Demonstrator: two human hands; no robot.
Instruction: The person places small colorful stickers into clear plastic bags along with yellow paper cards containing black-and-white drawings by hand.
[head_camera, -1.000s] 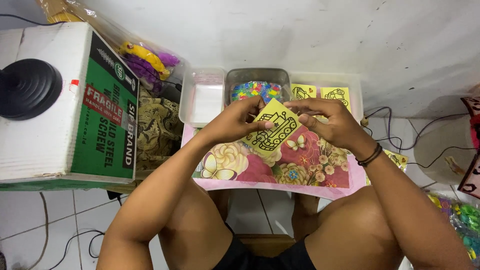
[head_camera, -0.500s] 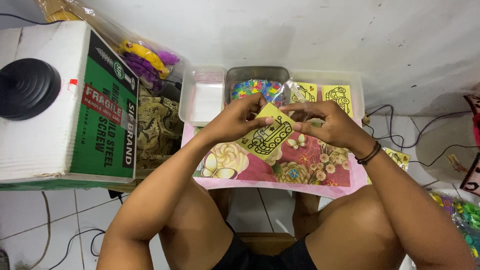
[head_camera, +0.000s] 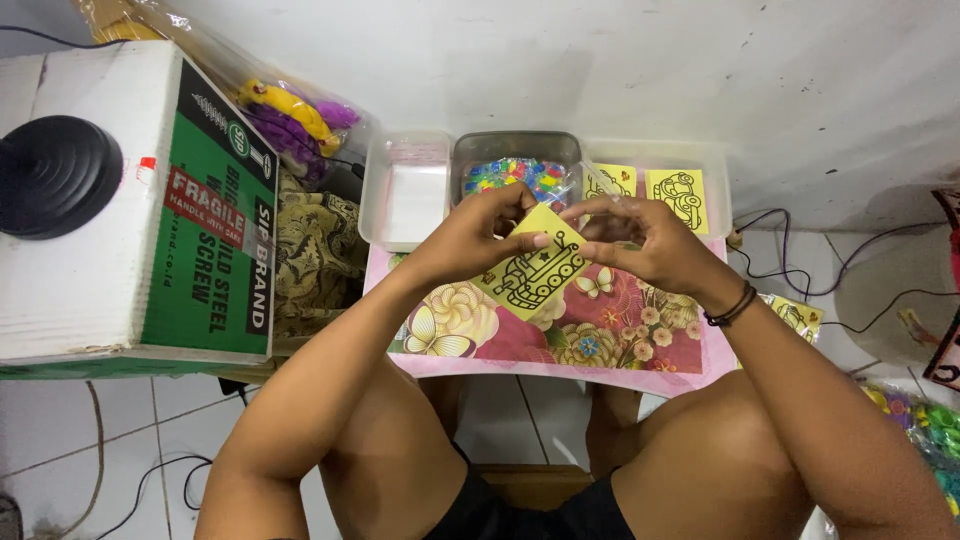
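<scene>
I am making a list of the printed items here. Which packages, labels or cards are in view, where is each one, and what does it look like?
Cardboard box: far left, white top, green side with a red label band.
Yellow card: square, black line drawing, held by the left hand and right hand above the floral mat.
Two yellow cards: in the clear tray, same style.
Clear bag: beside the box, yellow and purple pieces inside.
</scene>
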